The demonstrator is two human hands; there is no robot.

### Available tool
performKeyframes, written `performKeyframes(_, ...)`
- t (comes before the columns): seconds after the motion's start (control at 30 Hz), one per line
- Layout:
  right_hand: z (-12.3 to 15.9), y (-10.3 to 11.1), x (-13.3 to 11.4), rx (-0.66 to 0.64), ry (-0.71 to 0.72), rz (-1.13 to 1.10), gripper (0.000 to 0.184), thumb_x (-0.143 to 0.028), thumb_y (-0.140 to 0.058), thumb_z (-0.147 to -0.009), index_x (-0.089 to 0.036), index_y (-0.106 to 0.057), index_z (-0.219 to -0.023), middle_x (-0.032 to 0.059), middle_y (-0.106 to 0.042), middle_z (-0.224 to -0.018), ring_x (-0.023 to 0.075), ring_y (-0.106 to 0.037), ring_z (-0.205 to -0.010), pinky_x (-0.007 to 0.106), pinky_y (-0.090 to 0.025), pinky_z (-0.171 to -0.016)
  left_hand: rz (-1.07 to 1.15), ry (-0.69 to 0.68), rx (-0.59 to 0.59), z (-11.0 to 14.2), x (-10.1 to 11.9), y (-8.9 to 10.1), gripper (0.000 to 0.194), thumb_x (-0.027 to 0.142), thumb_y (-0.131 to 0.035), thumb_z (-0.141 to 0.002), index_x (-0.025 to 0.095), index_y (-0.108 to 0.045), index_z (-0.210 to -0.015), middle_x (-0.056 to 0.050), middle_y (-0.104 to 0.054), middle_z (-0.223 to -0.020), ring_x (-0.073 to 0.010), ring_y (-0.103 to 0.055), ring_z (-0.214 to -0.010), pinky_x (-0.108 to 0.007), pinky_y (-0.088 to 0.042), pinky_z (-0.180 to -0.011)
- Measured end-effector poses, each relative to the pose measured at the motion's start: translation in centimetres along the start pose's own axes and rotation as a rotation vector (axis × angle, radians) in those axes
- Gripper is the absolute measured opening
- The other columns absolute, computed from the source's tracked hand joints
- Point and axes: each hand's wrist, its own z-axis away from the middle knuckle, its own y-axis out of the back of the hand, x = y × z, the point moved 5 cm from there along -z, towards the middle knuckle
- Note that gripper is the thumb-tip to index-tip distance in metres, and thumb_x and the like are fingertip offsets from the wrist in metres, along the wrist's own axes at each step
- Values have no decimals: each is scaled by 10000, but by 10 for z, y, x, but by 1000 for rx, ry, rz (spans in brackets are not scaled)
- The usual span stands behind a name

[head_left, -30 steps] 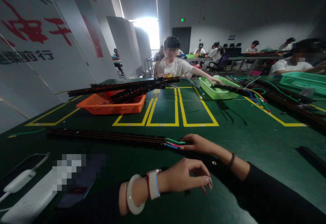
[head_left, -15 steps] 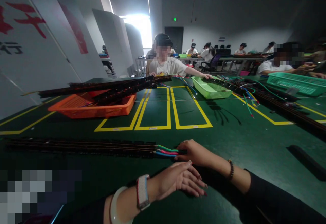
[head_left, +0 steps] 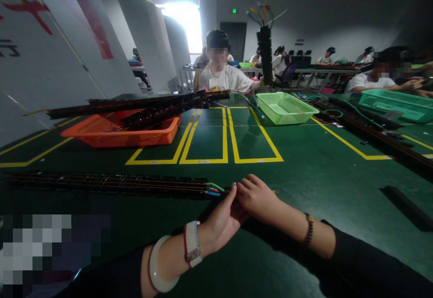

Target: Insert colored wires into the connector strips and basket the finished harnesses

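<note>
Toward nine o'clock from the hands lies the strip [head_left: 108, 184], black and flat on the table [head_left: 324, 185], its long axis running nearly straight from nine to three, dipping slightly at the three o'clock end. Beyond it, around ten o'clock, sits the orange basket [head_left: 122, 140], with other strips [head_left: 142, 106] laid across. From the strip's right end the wires [head_left: 214, 190] (green, red and blue) point to three, straight at the hands. The left hand [head_left: 226, 221] reaches toward half past one, half open, thumb raised, fingers passing under the other hand. Touching it, the right hand [head_left: 257, 198] points to ten, back upward, fingers curled narrow. Those fingers hide the wires' far side, so I cannot tell whether either hand grips them. Near twelve, a co-worker's hand [head_left: 260, 82] holds a raised strip [head_left: 265, 56], upright, its wire ends on top. Then come the light green basket [head_left: 287, 116] at one, the teal basket [head_left: 395, 108] at two and a black bar [head_left: 406, 207] at three.
</note>
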Motion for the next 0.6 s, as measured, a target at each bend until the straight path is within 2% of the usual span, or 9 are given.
performKeyframes(0.2,-1,-2,-14,5,-12,98,162,-106,-520,-839,-89,-666,-907,98,-610,-836,194,-484,-750,338,-363,-691,108,-16,107,-3,2,5,175,215,-458,-933,153,-593,-839,-16,-633,-810,-101,-583,-748,-233,-460,-722)
performKeyframes(0.33,0,0,-14,-16,-83,103,232,-159,-562,-823,-57,-645,-1014,104,-602,-857,205,-480,-776,350,-380,-737,136,-16,124,-2,4,1,177,180,-452,-931,147,-598,-839,-17,-634,-838,-93,-586,-763,-220,-461,-732)
performKeyframes(0.47,1,21,-4,-83,-54,28,126,-204,-562,-838,-132,-654,-885,102,-607,-900,203,-491,-812,346,-364,-745,60,-3,122,0,8,-1,204,174,-446,-931,128,-602,-807,-34,-630,-804,-102,-593,-742,-222,-464,-710)
performKeyframes(0.6,5,40,14,-173,-169,-28,79,-213,-593,-831,-157,-648,-830,80,-618,-800,184,-534,-766,309,-340,-676,30,11,74,0,8,-1,235,241,-481,-923,119,-609,-767,-24,-601,-699,-102,-576,-658,-239,-468,-706)
